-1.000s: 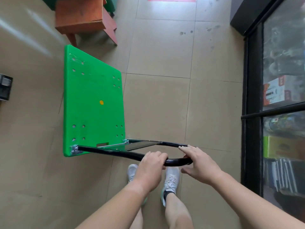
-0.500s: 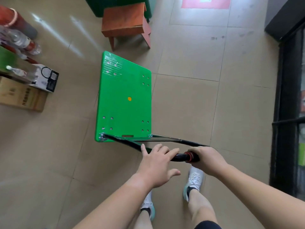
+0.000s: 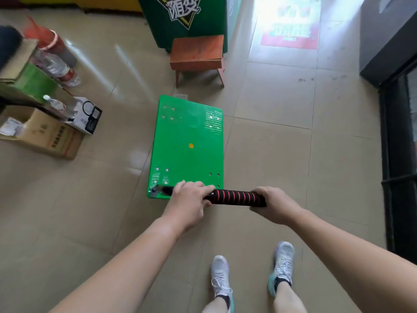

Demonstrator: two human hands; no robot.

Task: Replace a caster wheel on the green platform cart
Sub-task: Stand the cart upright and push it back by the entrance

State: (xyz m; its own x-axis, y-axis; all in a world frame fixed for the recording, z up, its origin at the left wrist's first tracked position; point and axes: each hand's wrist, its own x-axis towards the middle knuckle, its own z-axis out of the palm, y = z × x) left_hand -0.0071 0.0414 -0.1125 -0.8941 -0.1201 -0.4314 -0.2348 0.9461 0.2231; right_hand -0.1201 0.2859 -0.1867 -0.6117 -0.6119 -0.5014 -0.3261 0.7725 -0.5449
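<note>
The green platform cart [image 3: 187, 147] stands flat on the tiled floor in front of me, its deck dotted with bolt holes and a yellow spot in the middle. Its black handle with red-striped grip [image 3: 234, 197] runs across the near end. My left hand [image 3: 188, 202] is closed around the handle's left part. My right hand [image 3: 274, 203] grips the right end. The wheels are hidden under the deck.
A small brown wooden stool [image 3: 197, 55] stands just beyond the cart, with a green cabinet [image 3: 182, 16] behind it. Cardboard boxes [image 3: 42, 134] and water bottles [image 3: 56, 68] crowd the left. A dark glass-door frame [image 3: 392, 168] runs along the right. My feet [image 3: 220, 276] are below.
The cart has swung round to lie straight ahead, and the view has shifted left. My left hand, open half a second ago, has closed on the handle.
</note>
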